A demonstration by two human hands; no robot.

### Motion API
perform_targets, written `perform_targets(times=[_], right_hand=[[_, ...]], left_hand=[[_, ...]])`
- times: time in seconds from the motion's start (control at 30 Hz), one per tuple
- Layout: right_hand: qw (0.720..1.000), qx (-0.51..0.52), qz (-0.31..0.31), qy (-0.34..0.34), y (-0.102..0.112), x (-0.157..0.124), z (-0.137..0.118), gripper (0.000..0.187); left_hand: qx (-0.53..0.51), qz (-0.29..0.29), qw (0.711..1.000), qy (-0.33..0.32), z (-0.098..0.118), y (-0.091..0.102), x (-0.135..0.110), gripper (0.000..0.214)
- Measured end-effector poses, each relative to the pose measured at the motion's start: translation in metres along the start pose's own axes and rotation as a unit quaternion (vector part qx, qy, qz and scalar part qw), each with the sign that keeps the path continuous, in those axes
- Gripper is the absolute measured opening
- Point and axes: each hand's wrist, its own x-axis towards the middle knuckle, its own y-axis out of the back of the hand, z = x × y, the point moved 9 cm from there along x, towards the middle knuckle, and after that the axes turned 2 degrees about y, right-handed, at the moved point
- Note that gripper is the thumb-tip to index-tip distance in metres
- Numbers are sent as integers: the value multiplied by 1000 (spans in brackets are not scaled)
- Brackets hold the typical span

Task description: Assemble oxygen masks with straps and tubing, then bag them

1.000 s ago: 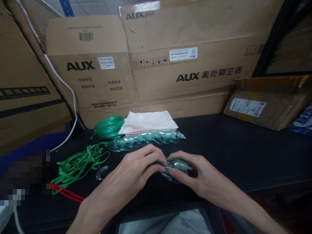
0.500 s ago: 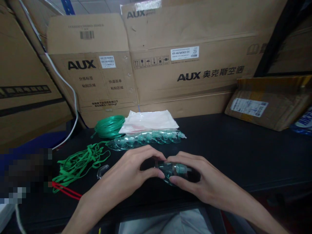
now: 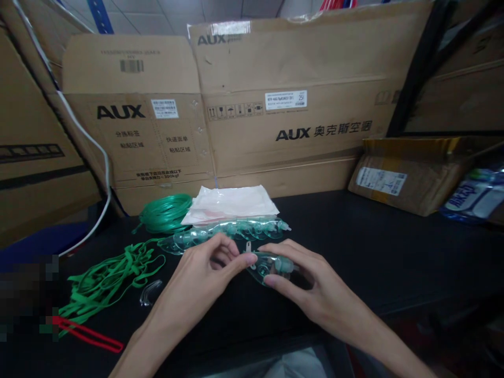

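In my right hand [image 3: 311, 273] is a clear green oxygen mask [image 3: 263, 270], gripped between thumb and fingers, its connector end toward my palm. At the mask's narrow end, my left hand [image 3: 220, 262] has its thumb against a small slotted nose clip [image 3: 248, 247], which stands upright there; its other fingers are curled and partly hidden. A row of nested green masks [image 3: 232, 230] lies just beyond my hands. Left of my left forearm rest several shiny metal strips [image 3: 150, 293] and a tangle of green elastic straps [image 3: 114, 275].
Behind the masks are white packets [image 3: 232, 202] and a coil of green tubing [image 3: 167, 211]. A red looped strip [image 3: 90, 334] lies at the left. Large cardboard [image 3: 244, 136] lines the back; a taped box [image 3: 394, 178] and a blue-and-white pack [image 3: 476, 197] stand at right on the black table [image 3: 374, 247].
My left hand has shifted its hold at the mask's narrow end, and the slotted clip now shows upright by its thumb. My right hand keeps the mask. The camera view has turned slightly right.
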Motion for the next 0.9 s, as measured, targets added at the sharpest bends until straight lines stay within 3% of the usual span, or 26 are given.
perform_targets(times=[0.2,0.3,0.4,0.5,0.63,0.8,0.9], right_hand=[[998,24,46,20,2,2,-3,34],[993,101,57,-2,4,3,0,37],[967,240,40,-80,-1,1,10,45],[942,307,24,-134,-7,-2,14,42],[922,358,-7,-150,-16,-3,10,29],[852,498,-60,-152,-30,-5,2,20],[838,519,-74,-153,-33,-5,1,20]], left_hand=[[-137,-64,989,3,2,-25,2,39],[-204,-67,977,-10,8,-29,3,37],[-214,-61,974,-35,14,-24,1,32],[-213,-64,974,-48,16,-19,-2,29],[-204,-76,975,-36,12,-16,-3,26],[-210,-94,973,-33,11,-18,-3,24],[-216,-102,971,-28,11,-20,-3,26]])
